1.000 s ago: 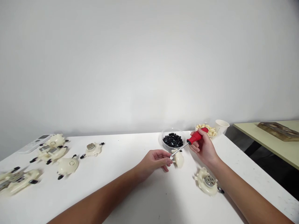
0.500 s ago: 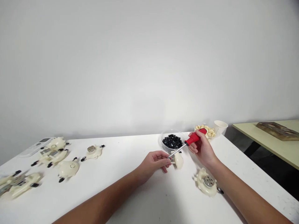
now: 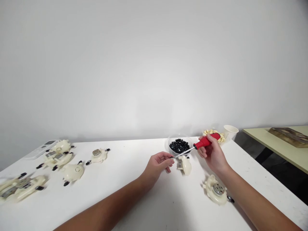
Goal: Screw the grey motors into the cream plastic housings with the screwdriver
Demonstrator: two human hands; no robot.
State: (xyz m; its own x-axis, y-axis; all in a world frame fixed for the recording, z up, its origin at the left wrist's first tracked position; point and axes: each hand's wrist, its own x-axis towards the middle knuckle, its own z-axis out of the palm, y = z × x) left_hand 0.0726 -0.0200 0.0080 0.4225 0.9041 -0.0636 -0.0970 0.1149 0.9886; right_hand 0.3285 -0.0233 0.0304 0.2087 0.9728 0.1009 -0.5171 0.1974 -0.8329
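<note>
My right hand grips the red handle of a screwdriver, whose metal shaft points down to the left. At its tip, the fingers of my left hand are pinched around something small and dark, too small to name. Just right of those fingers a cream plastic part rests on the white table. Behind it stands a clear bowl of small black pieces. Another cream part with a round metal disc lies by my right forearm.
Several cream assemblies with black ends lie on the left, near a white remote control. At the back right are a bowl of cream pieces and a white cup. Beyond is a yellowish table bearing a brown block.
The view has shifted slightly. My left fingers and the screwdriver tip have moved a little up and away from the cream part, which now shows more fully.
</note>
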